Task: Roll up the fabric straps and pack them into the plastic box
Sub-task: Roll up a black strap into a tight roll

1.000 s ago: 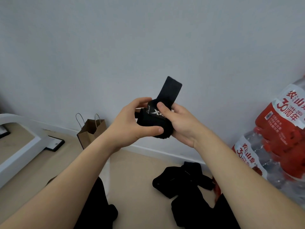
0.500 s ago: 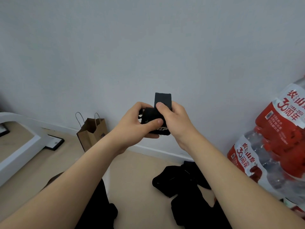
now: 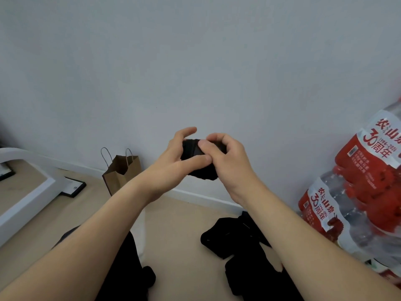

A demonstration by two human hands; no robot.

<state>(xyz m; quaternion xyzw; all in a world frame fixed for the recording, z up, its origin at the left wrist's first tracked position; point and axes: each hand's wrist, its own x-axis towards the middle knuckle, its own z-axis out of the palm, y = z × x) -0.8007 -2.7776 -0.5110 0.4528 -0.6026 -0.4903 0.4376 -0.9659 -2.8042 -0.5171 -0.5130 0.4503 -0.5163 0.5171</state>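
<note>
In mid-air before the pale wall (image 3: 195,61), at the middle of the view, the left hand (image 3: 171,159) and the right hand (image 3: 232,164) clamp a black strap roll (image 3: 195,152) between them. A second ago a loose tail of the strap stood up above the roll. Half a second ago it was shorter, and now no tail shows: the strap lies wound flat under the thumbs. The hands are in much the same spot as before. The left hand's thumb lies across the roll's front with its fingers behind, the index finger lifted a little above. The right hand's thumb presses the top of the roll and its fingers curl over the right side. By count, from the left: one white frame (image 3: 26,192) on the floor (image 3: 184,224), one flat black-edged panel (image 3: 73,187) beside it, one brown bag (image 3: 121,172) with two handles against the wall, two hands, and one roll held well above the floor. Below the right forearm is one heap of black straps (image 3: 230,237) on the floor, how many in it I cannot tell. At the right edge are two packs (image 3: 368,170) of water bottles with red labels, one stacked over the other.
</note>
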